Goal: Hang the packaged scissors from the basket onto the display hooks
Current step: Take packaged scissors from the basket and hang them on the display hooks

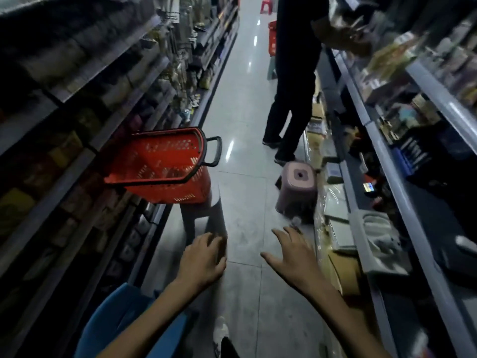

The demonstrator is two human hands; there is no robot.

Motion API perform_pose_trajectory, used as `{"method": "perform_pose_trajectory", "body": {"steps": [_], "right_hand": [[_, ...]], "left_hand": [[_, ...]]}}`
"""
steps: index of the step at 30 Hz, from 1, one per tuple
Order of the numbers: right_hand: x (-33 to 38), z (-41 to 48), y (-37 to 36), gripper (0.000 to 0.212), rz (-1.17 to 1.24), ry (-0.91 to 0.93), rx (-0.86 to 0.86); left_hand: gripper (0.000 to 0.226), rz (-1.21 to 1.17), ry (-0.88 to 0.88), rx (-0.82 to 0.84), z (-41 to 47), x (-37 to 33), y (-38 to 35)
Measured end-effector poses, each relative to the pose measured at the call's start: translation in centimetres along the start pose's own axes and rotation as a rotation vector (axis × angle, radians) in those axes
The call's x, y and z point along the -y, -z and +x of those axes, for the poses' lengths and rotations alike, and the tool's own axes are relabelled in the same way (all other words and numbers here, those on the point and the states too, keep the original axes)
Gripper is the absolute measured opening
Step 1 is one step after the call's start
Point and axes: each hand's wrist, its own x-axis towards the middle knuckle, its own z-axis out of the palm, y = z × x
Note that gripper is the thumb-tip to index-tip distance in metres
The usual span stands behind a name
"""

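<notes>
Gleaming tiled floor point(245, 192) between stocked shelves point(108, 60), red basket point(160, 161) on stool point(198, 215)

Both bare forearms reach forward and down. The left hand point(202, 259) hangs with fingers loosely curled, holding nothing; the right hand point(291, 251) is spread, fingers straight, palm down.
</notes>
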Motion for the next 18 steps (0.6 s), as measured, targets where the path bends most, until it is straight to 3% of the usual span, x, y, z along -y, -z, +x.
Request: {"method": "perform_pose_trajectory", "body": {"steps": [7,18], "right_hand": [[6.7,10.7,-1.1,0.066,-0.019,0.139,0.084],[13.5,29.9,-4.4,0.048,-0.085,0.443,0.229]], "left_hand": [[0.053,-0.065,0.183,-0.021,6.7,9.0,1.9],[0.053,-0.116,0.465,-0.072,18.2,16.9,3.9]]}}
